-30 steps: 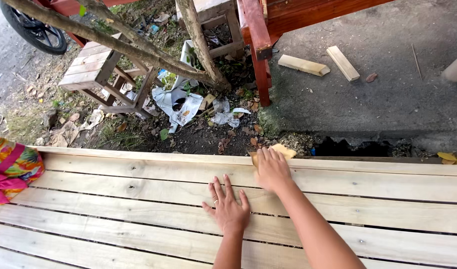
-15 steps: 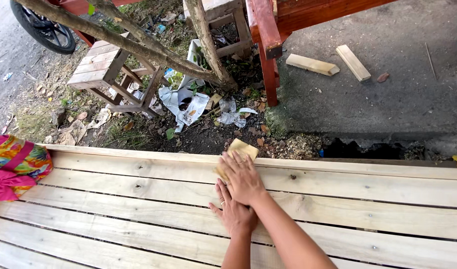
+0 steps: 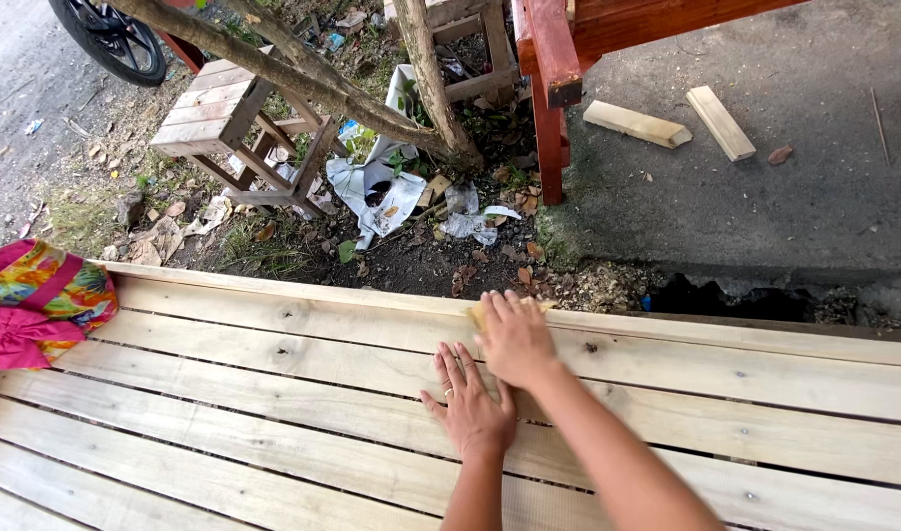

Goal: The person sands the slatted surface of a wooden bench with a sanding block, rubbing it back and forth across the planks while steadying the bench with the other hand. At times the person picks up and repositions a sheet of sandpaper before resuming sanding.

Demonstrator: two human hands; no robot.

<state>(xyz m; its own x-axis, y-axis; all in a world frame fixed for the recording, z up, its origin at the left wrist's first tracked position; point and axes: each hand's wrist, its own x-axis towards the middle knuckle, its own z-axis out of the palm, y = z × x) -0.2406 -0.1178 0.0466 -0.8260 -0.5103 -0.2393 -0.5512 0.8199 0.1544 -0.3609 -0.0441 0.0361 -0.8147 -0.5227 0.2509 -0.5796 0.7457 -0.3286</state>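
A pale slatted wooden panel (image 3: 273, 393) fills the lower half of the head view. My right hand (image 3: 514, 339) presses a yellowish piece of sandpaper (image 3: 477, 313) onto the slat near the far edge; only a corner of the paper shows under the fingers. My left hand (image 3: 468, 401) lies flat on the wood just below and left of it, fingers spread, with a ring on one finger. The right forearm crosses over the left wrist.
A bright patterned cloth with a pink bow (image 3: 37, 305) lies at the panel's left end. Beyond the far edge are dirt, litter, a small wooden stool (image 3: 224, 118), a tree trunk (image 3: 426, 79), a red wooden leg (image 3: 547, 118), two wood offcuts (image 3: 637, 123) on concrete and a wheel (image 3: 111, 39).
My right hand with the sandpaper has slid leftward along the far slat, from right of the left hand to just above it. The left hand has stayed flat.
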